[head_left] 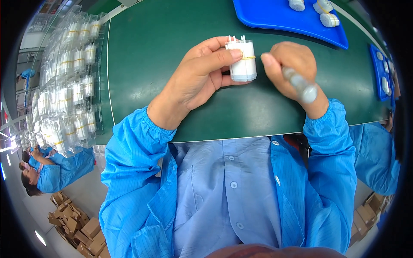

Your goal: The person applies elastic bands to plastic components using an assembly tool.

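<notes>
My left hand (195,71) grips an upright bundle of white sticks (243,69) above the green table. A yellow rubber band circles the bundle, and a few thin sticks jut from its top. Just to the right, apart from the bundle, my right hand (292,64) is closed around a translucent, rod-like tool (303,88). Its rounded end sticks out toward me past the heel of the hand. Motion blurs this tool, so its exact kind is unclear, and its other end is hidden.
On the green table (142,56), a blue tray (275,21) with banded white bundles lies at the far right; another blue tray (377,73) is further right. Clear plastic trays of white bundles (79,58) stack up at left. Co-workers sit both sides; cardboard boxes (77,223) lie on the floor.
</notes>
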Demonstrator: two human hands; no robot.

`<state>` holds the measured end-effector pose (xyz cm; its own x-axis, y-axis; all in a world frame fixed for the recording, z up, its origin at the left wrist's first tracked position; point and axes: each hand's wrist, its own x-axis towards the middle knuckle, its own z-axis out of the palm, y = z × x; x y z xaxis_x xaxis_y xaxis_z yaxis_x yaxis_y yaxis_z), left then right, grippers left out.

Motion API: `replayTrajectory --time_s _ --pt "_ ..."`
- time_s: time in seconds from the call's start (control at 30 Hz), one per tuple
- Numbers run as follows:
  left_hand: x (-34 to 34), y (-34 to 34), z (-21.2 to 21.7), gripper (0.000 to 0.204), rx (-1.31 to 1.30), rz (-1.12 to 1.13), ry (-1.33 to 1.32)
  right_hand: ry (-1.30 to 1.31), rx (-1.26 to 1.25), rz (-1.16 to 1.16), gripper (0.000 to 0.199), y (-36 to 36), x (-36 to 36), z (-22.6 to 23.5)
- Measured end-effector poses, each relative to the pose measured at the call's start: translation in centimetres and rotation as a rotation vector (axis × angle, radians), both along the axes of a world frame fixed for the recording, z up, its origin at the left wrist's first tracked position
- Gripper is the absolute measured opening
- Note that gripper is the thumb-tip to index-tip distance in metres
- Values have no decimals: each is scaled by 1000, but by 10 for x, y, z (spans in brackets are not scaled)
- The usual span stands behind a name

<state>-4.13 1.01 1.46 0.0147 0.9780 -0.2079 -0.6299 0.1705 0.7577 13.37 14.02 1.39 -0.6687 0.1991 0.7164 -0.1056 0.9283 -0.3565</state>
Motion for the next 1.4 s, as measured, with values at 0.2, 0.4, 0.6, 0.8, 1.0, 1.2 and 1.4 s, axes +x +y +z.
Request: replayTrajectory --time_s 0.2,0.4,0.6,0.8,1.0,1.2,1.4 --pt "-6 4 0 41 25 21 18 -53 75 85 31 -4 -4 4" --pt "-12 2 1 44 77 106 122 -60 117 70 32 0 -13 2" --pt "-32 -20 20 42 149 252 200 -102 153 11 31 -2 -7 -1" --pt "-88 -103 96 44 389 689 1107 -80 139 75 34 -14 -1 3" --pt "-238 -202 165 46 -238 1121 2313 -43 168 107 36 -23 -6 10" --pt "-331 -246 141 44 -754 830 2306 -50 166 85 36 -18 -9 8" --pt "-339 -234 143 36 -624 504 2062 -80 151 36 36 -15 2 6"
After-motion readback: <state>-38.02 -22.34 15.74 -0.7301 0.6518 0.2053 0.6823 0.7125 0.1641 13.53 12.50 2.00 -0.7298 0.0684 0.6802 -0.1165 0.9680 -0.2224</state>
